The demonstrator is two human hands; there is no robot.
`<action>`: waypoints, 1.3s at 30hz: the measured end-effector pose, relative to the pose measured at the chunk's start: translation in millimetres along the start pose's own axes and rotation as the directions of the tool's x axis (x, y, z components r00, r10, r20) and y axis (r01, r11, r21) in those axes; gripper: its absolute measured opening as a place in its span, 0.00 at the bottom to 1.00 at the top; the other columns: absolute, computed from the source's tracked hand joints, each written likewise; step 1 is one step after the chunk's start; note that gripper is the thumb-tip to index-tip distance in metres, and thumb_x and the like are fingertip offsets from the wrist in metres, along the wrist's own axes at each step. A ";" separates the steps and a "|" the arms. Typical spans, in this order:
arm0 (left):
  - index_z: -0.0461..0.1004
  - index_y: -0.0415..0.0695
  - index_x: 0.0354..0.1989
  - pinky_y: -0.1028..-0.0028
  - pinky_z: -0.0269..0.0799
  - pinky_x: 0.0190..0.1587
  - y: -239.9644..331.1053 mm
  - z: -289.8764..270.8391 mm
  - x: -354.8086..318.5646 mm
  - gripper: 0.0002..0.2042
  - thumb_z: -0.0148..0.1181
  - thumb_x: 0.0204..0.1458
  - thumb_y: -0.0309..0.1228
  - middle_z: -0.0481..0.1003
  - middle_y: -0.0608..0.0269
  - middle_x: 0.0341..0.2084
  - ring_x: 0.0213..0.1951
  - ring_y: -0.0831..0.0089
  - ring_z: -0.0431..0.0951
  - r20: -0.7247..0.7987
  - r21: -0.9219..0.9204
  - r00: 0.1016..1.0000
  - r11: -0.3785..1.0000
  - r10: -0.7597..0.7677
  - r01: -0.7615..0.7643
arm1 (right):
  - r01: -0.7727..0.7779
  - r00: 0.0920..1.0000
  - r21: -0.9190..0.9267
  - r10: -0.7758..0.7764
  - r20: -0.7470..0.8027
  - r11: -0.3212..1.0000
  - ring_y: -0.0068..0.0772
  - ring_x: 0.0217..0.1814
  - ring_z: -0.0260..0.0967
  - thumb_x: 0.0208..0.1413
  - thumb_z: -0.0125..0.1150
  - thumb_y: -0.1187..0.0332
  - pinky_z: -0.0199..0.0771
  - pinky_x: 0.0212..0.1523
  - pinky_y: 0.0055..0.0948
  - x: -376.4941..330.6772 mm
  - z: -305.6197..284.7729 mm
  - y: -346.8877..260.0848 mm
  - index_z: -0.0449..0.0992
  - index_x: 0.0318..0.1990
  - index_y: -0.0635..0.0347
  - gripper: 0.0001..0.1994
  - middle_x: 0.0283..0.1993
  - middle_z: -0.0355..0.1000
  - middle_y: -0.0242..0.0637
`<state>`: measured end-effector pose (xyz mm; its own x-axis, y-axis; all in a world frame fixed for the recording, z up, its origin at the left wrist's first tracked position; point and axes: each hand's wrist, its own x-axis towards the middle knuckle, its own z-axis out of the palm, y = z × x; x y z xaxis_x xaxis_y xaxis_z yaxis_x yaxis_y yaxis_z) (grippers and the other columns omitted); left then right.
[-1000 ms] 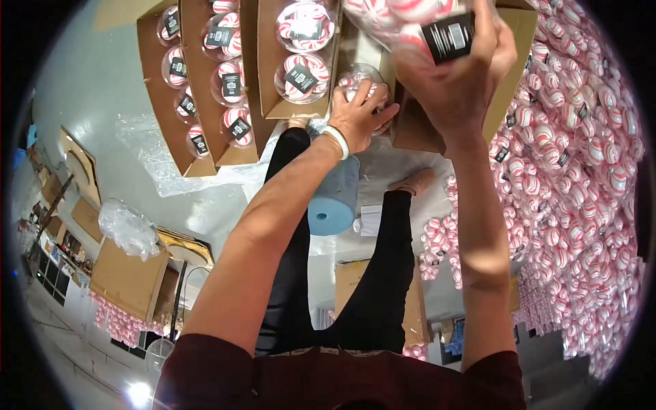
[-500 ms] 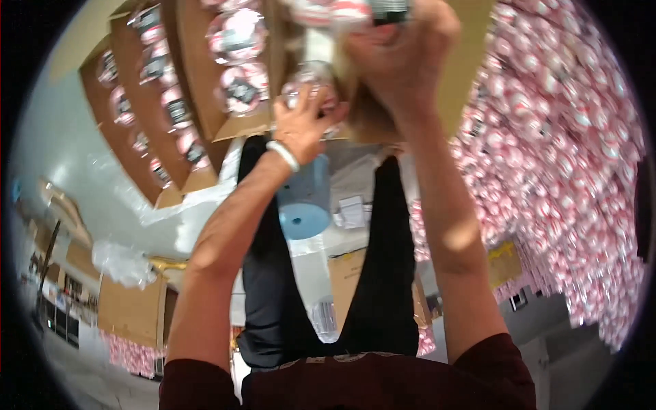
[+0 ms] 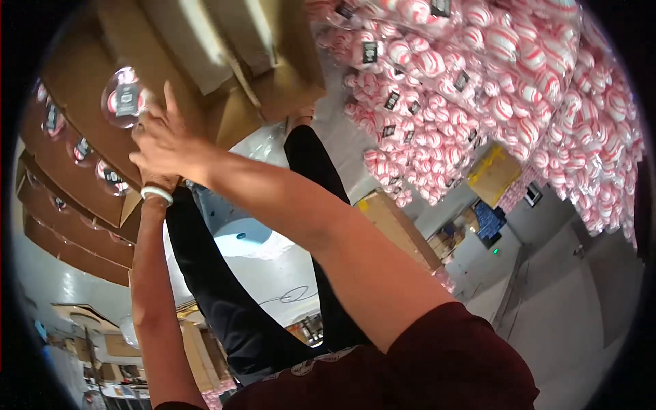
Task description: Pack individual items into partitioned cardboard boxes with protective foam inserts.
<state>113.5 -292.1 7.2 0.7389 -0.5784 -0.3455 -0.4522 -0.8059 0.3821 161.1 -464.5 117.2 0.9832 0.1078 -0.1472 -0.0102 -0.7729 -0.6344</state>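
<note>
My right hand [image 3: 171,145] reaches across to the left, its fingers apart and one stretched out. Its fingertips are beside a clear round package [image 3: 125,101] with a black label and red-and-white contents, in an open cardboard box. I cannot tell whether they touch it. Just below, my left hand [image 3: 154,176], with a pale band at the wrist, is mostly covered by the right one. Its fingers are too hidden to read. The brown box wall [image 3: 236,113] stands to the right of both hands, its flaps spread.
More open boxes [image 3: 75,184] with similar packages stand in rows at the left. A large heap of red-and-white striped balls in clear bags [image 3: 437,102] fills the upper right. Between my legs is a light-blue stool-like object [image 3: 240,236]. A cardboard box [image 3: 400,229] lies beyond my right leg.
The view has turned to the right. My right hand has come down and across to the left, over my left hand. The blurred red-and-white package with a dark label is no longer in it.
</note>
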 end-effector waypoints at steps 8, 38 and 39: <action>0.67 0.42 0.56 0.60 0.59 0.61 148.7 -132.4 33.2 0.23 0.57 0.48 0.24 0.64 0.49 0.55 0.58 0.54 0.64 -0.367 -0.487 0.924 0.869 -0.111 -0.089 | -0.588 0.515 0.748 0.855 0.054 0.307 0.33 0.51 0.68 0.48 0.67 0.68 0.68 0.52 0.34 -218.7 -98.1 112.3 0.62 0.59 0.63 0.30 0.52 0.67 0.40; 0.70 0.55 0.55 0.52 0.63 0.40 458.5 -178.7 183.4 0.32 0.66 0.33 0.38 0.63 0.48 0.52 0.51 0.47 0.65 -0.315 -0.222 0.664 0.627 0.678 -0.746 | -0.803 0.575 -0.567 0.491 -0.654 0.184 0.66 0.69 0.43 0.27 0.72 0.38 0.47 0.65 0.59 -428.6 -18.1 366.9 0.42 0.70 0.51 0.62 0.69 0.43 0.61; 0.70 0.55 0.54 0.52 0.63 0.39 440.1 -189.7 169.0 0.32 0.66 0.33 0.39 0.63 0.47 0.52 0.50 0.48 0.66 -0.268 -0.043 0.657 0.672 0.705 -0.739 | -0.985 0.170 -0.118 0.774 -0.610 0.124 0.65 0.70 0.41 0.28 0.70 0.36 0.47 0.64 0.62 -405.4 -0.7 359.4 0.43 0.70 0.49 0.61 0.70 0.40 0.58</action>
<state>134.2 -720.6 279.5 0.3002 -0.9144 0.2718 -0.8288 -0.1089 0.5489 -241.0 -786.4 -50.6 0.2704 -0.9613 -0.0535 -0.9486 -0.2755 0.1560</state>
